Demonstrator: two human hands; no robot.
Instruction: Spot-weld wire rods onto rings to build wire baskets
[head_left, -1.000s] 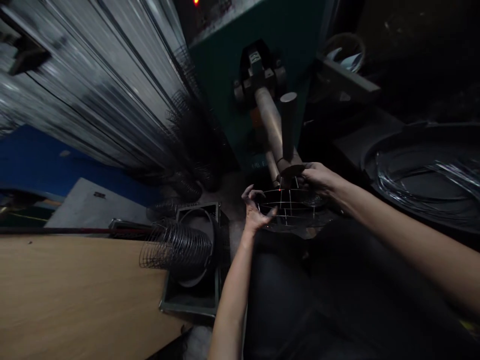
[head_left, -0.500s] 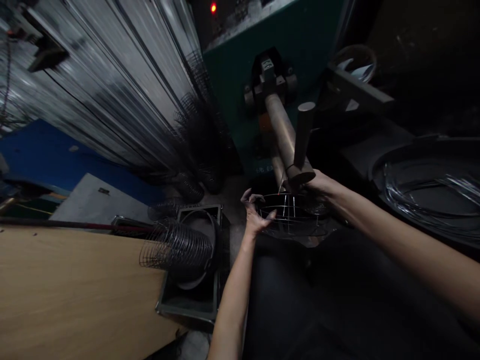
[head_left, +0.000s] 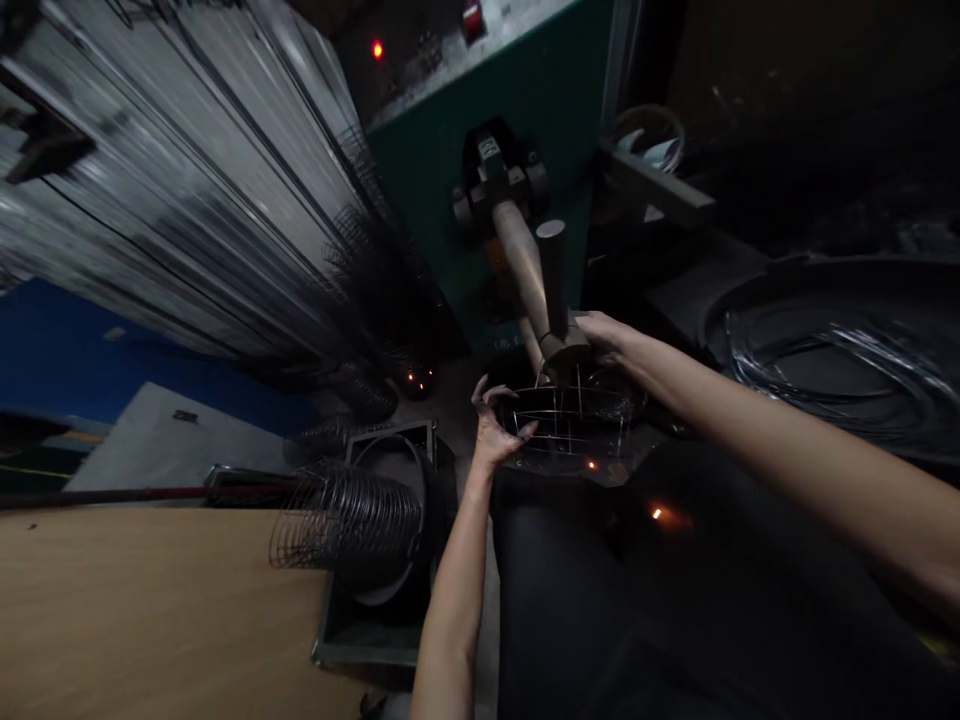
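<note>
— Dim workshop, green machine (head_left: 555, 110) at the back. Where's the wire frame (head_left: 574, 425)?
— Under the machine's metal arm (head_left: 517, 250), above the person's lap, with orange sparks near it.
— And the hands?
— On the left hand (head_left: 491, 430), the fingers curl around the frame's left rim, gripping it. The right hand (head_left: 600, 335) lies on the far rim. I can't tell whether its fingers clamp.
— Anything beside?
— A wire stack (head_left: 345, 515), left.

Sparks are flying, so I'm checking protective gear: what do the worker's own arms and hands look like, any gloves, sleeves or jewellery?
No gloves: the left hand and right hand are bare, fingers uncovered. The left forearm and right forearm are bare too, with no sleeve showing up to the picture's edge. No watch, bracelet or ring shows, though the light is dim and small items could be missed.
</note>
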